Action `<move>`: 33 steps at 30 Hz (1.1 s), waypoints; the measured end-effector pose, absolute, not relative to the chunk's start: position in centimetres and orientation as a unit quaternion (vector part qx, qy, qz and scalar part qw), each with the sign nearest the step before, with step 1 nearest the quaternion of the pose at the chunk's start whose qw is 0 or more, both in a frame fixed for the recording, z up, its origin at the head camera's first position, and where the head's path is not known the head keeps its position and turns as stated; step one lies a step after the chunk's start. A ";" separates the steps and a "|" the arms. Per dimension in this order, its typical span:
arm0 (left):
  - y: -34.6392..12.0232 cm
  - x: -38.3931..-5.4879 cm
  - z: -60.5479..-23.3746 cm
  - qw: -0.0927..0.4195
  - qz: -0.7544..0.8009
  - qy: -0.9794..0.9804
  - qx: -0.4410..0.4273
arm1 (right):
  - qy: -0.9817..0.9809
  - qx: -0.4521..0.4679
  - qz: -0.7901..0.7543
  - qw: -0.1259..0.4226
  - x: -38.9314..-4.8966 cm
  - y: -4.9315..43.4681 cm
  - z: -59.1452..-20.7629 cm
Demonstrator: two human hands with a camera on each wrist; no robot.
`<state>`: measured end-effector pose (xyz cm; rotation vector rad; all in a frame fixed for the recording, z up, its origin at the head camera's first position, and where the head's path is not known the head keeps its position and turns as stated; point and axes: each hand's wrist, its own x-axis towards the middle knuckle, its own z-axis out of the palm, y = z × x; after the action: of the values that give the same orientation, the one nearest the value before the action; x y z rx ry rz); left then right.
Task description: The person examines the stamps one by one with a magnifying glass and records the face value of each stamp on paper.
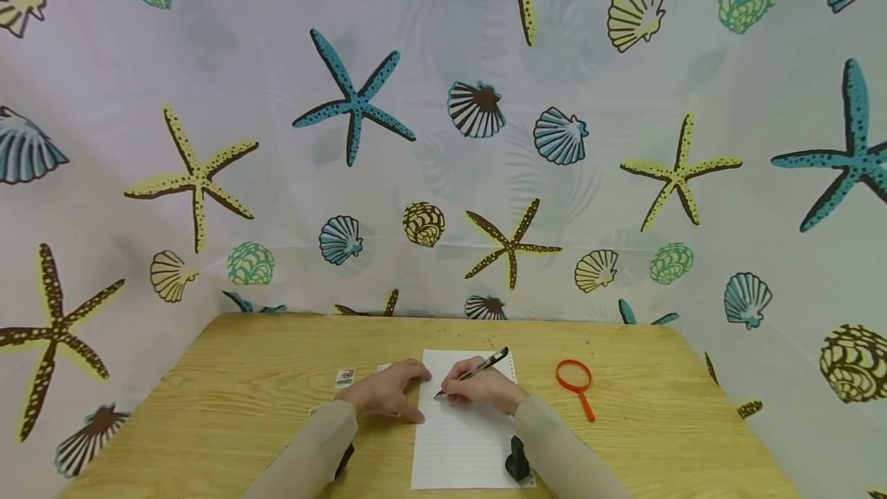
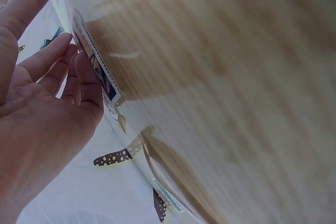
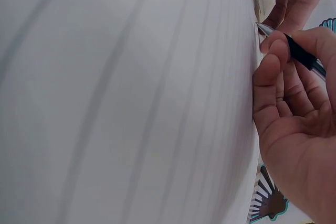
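Observation:
A sheet of lined paper lies on the wooden table in front of me. My right hand grips a black and silver pen, its tip at the upper left part of the sheet. In the right wrist view, thumb and fingers pinch the pen's dark grip, and the side of the hand rests on the paper. My left hand lies at the sheet's left edge with fingers spread, thumb touching the margin. Beneath its palm, the left wrist view shows a postage stamp with a perforated edge, partly hidden by fingers.
Right of the paper lies a red magnifying glass. A small stamp sits just left of my left hand, and other paper pieces show partly around that hand. A curtain printed with shells and starfish stands behind the table.

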<state>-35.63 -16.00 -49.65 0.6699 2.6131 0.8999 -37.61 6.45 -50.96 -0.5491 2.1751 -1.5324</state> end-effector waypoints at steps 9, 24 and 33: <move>-16.0 -35.5 -49.8 0.151 0.313 0.908 0.235 | 0.787 -0.195 -0.547 0.210 -37.5 6.5 -51.1; -16.0 -35.5 -49.6 0.151 0.303 0.914 0.225 | 0.794 -0.195 -0.538 0.204 -37.6 6.3 -51.2; -16.2 -35.5 -49.5 0.153 0.294 0.914 0.236 | 0.784 -0.192 -0.554 0.205 -37.7 6.6 -51.3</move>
<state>-35.47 -16.21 -49.52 0.6760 2.6206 0.8431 -37.65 6.64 -51.34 -0.5356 2.1854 -1.5450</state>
